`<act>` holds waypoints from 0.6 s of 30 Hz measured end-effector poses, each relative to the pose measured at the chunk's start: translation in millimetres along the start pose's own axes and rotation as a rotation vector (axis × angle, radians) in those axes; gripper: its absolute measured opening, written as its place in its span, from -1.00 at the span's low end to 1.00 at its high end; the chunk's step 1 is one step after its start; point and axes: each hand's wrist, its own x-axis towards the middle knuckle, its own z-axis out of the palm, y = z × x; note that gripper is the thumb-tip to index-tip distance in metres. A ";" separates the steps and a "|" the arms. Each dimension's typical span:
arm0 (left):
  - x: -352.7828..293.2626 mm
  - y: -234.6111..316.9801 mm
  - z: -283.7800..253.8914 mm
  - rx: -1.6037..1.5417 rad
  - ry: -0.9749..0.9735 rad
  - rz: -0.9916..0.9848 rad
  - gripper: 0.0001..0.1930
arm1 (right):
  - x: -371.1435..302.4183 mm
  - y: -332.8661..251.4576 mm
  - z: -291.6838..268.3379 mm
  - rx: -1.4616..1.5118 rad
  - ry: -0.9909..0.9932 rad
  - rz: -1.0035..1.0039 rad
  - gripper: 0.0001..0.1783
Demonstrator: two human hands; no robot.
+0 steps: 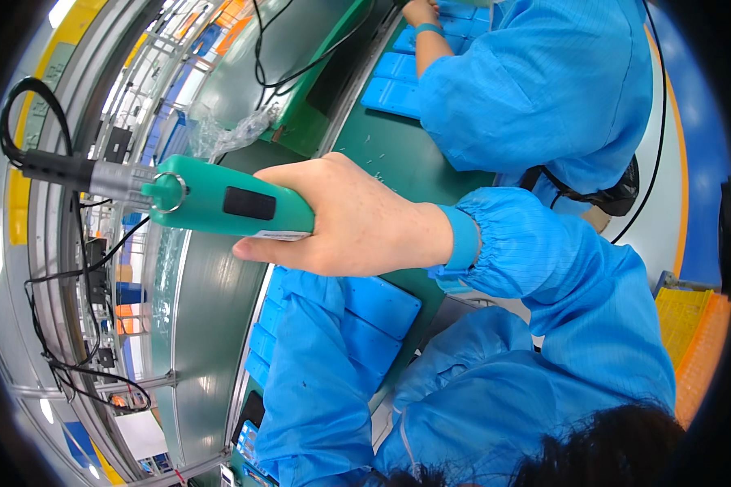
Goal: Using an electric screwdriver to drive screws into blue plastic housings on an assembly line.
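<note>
My right hand is wrapped round a green electric screwdriver with a dark oblong panel on its side. A metal ring sits at its cable end, where a black cable leaves to the left. The driver's other end is hidden by the hand. A teal band circles that wrist. My left sleeve reaches up from the lower edge over flat blue panels; the left hand itself is hidden behind the right hand.
A co-worker's blue sleeve and hand are over more blue panels at the top. Crumpled clear plastic lies on the green bench. Black cables hang along the metal frame at left. A yellow crate stands at right.
</note>
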 end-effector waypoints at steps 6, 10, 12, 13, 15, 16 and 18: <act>-14.4 7.6 -33.4 -0.344 0.100 -0.126 -0.82 | -2.1 -15.4 4.3 0.003 -0.068 0.115 -0.71; -33.7 1.6 -53.8 -0.608 0.181 -0.196 -0.81 | -7.1 -10.9 10.7 0.171 -0.028 0.230 -0.70; -43.4 0.1 -66.5 -0.742 0.227 -0.217 -0.80 | -7.0 -9.3 15.9 0.221 -0.046 0.206 -0.71; -48.9 -2.6 -72.2 -0.813 0.252 -0.227 -0.80 | -6.7 -10.8 16.8 0.272 -0.076 0.280 -0.72; -60.2 -10.0 -83.2 -0.957 0.299 -0.246 -0.79 | -3.8 -15.0 20.3 0.329 -0.136 0.356 -0.73; -65.7 -12.2 -87.8 -1.031 0.319 -0.248 -0.79 | -2.9 -23.1 21.4 0.330 -0.130 0.353 -0.75; -71.6 -16.6 -95.7 -1.179 0.363 -0.249 -0.78 | -0.6 -36.6 25.3 0.337 -0.121 0.345 -0.80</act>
